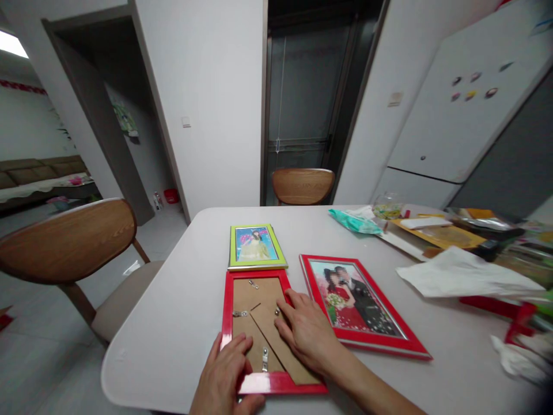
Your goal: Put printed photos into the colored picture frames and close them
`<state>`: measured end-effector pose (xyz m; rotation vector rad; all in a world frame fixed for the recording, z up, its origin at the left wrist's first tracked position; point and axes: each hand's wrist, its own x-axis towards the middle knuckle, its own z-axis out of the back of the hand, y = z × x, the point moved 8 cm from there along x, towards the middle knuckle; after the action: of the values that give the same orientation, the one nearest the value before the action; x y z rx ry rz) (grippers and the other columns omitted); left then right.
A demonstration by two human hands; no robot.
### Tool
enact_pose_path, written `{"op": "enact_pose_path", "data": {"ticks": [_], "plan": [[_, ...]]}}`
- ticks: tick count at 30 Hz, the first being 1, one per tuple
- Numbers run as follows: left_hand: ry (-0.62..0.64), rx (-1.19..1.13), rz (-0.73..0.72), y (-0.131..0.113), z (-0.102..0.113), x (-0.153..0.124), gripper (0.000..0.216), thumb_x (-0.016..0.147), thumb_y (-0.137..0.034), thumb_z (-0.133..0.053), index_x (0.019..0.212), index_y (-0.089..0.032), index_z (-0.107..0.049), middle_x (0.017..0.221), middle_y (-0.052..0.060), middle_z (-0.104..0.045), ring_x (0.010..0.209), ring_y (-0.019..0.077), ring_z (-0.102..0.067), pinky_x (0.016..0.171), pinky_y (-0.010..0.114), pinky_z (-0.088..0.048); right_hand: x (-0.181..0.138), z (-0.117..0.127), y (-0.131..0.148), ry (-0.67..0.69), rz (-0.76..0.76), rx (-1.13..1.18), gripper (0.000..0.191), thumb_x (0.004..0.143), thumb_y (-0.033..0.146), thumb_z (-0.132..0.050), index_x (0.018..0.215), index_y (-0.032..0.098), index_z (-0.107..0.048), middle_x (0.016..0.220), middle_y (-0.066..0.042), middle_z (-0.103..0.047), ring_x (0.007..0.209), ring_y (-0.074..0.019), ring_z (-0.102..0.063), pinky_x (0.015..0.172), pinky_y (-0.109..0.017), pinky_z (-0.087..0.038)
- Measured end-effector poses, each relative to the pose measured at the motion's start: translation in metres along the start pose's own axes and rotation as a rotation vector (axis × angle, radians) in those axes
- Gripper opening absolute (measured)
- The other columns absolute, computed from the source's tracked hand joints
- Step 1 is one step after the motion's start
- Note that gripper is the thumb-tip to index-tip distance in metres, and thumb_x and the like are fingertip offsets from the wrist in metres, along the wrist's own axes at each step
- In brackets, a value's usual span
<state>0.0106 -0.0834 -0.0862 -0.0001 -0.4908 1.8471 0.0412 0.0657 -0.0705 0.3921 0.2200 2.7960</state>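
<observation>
A red picture frame [227,305] lies face down on the table, its brown backing board [259,328] with a stand flap and small metal clips facing up. My left hand [227,369] grips the lower left corner of this frame, fingers over the backing and thumb at the bottom edge. My right hand [309,331] lies over the right side, its fingertips closed about the metal clip [277,312] there. Just beyond sits a yellow-green picture frame [258,246] with a photo of a person in a pale dress. Right of my hands, another red picture frame [358,302] shows a couple's photo.
The white table [173,323] has rounded corners. On its right side lie a teal packet [354,221], white paper [462,274], a yellow envelope [440,233] and a clear bowl [387,206]. Wooden chairs stand at the left [73,242] and the far side [303,185].
</observation>
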Motion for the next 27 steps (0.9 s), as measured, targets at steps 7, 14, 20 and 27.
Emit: {"op": "enact_pose_path", "data": {"ticks": [7,14,20,27], "plan": [[-0.067,0.058,-0.019,0.001,-0.001,-0.004,0.026,0.066,-0.039,-0.059,0.081,-0.018,-0.055,0.115,0.013,-0.054,0.106,0.0270,-0.049,0.089,0.052,-0.037,-0.010,-0.009,-0.001,0.051,0.034,0.094,0.037,0.080,0.033,-0.039,0.107,0.011,-0.051,0.119,-0.015,-0.043,0.105,-0.0244,-0.041,0.088,-0.036,-0.035],[-0.079,-0.014,0.028,-0.001,0.003,-0.005,0.026,0.062,-0.033,-0.062,0.083,-0.018,-0.056,0.112,0.013,-0.056,0.105,0.0273,-0.050,0.090,0.052,-0.036,-0.002,0.007,0.022,0.023,0.088,0.077,0.030,0.081,0.028,-0.039,0.103,0.015,-0.053,0.112,-0.012,-0.048,0.104,-0.0249,-0.040,0.087,-0.040,-0.031],[-0.064,-0.007,0.066,-0.003,0.005,-0.001,0.021,0.057,-0.025,-0.064,0.073,-0.018,-0.054,0.111,0.013,-0.057,0.104,0.0289,-0.051,0.090,0.055,-0.035,0.020,-0.006,0.077,0.114,0.248,0.164,0.022,0.083,0.021,-0.037,0.092,0.019,-0.058,0.091,-0.006,-0.054,0.087,-0.0169,-0.046,0.076,-0.029,-0.034],[-0.066,-0.011,0.044,-0.002,0.004,-0.001,0.025,0.055,-0.026,-0.066,0.075,-0.018,-0.054,0.112,0.011,-0.057,0.105,0.0283,-0.050,0.090,0.053,-0.036,0.038,-0.023,0.079,0.117,0.250,0.196,0.018,0.080,0.022,-0.045,0.075,0.018,-0.061,0.080,-0.003,-0.054,0.080,-0.0140,-0.045,0.072,-0.025,-0.032]]}}
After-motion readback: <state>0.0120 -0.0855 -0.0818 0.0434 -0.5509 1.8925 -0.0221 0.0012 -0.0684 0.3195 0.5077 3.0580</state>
